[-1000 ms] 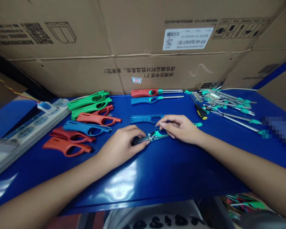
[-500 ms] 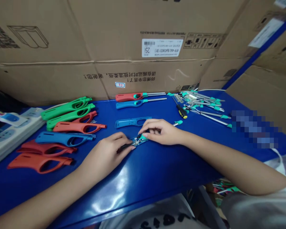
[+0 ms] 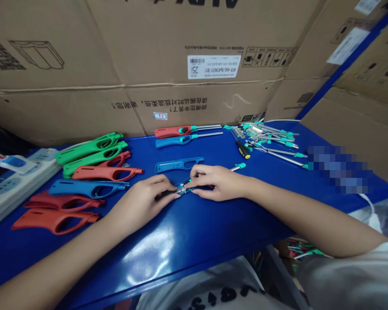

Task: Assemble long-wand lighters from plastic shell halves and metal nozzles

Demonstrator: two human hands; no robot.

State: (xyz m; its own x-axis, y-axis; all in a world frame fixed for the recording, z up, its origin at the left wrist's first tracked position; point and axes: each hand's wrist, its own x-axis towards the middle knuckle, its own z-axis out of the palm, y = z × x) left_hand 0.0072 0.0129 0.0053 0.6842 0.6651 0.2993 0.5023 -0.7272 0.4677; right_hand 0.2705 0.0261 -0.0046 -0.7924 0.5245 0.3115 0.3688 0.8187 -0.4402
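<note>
Low over the blue table, my left hand (image 3: 153,193) is closed round the handle end of an opened gas lighter (image 3: 181,190). Small clear and whitish inner parts show between my two hands. My right hand (image 3: 218,183) pinches at these parts with thumb and fingers, its palm covering the lighter's middle. Beyond it the metal tube with a teal tip (image 3: 239,166) sticks out. Just behind my hands lies an empty blue handle half (image 3: 168,166). My fingers hide exactly which part the right hand grips.
Green, red, blue and orange handle shells (image 3: 108,173) lie at left, beside a white power strip (image 3: 6,187). Two assembled lighters (image 3: 173,142) rest at the back. A screwdriver (image 3: 243,150) and a pile of tube assemblies (image 3: 271,135) lie back right. Cardboard (image 3: 84,107) walls the rear.
My right fingers have shifted slightly left along the lighter and now cover the teal piece that showed before. The left hand keeps its hold. The view has shifted a little.
</note>
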